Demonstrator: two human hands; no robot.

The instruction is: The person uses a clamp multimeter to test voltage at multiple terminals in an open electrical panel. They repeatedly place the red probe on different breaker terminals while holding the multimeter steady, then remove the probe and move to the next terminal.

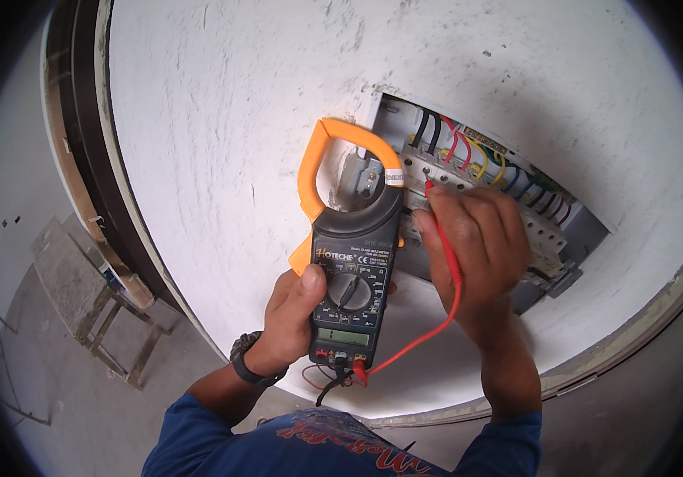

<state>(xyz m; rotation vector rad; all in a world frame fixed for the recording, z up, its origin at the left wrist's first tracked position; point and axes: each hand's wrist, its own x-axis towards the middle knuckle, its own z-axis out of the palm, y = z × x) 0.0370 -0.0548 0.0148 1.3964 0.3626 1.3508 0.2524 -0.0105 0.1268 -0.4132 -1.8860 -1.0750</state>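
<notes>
My left hand (287, 316) is wrapped round a black and orange clamp meter (359, 232), its thumb on the front beside the dial. The orange jaw is closed, with no wire passing through it. My right hand (478, 248) pinches a red test probe (429, 188), whose tip is at a screw hole on the row of circuit breakers (459, 180). A red lead (417, 340) runs from the probe to the meter's lower end. A black lead (328, 390) is plugged in there too; where it ends is hidden.
The breakers sit in an open panel box (589, 229) recessed in a white plastered wall (230, 119). Black, red, yellow and blue wires (480, 159) enter their upper side. A metal wall box (363, 181) shows behind the jaw. A dusty wooden bench (79, 290) stands at left.
</notes>
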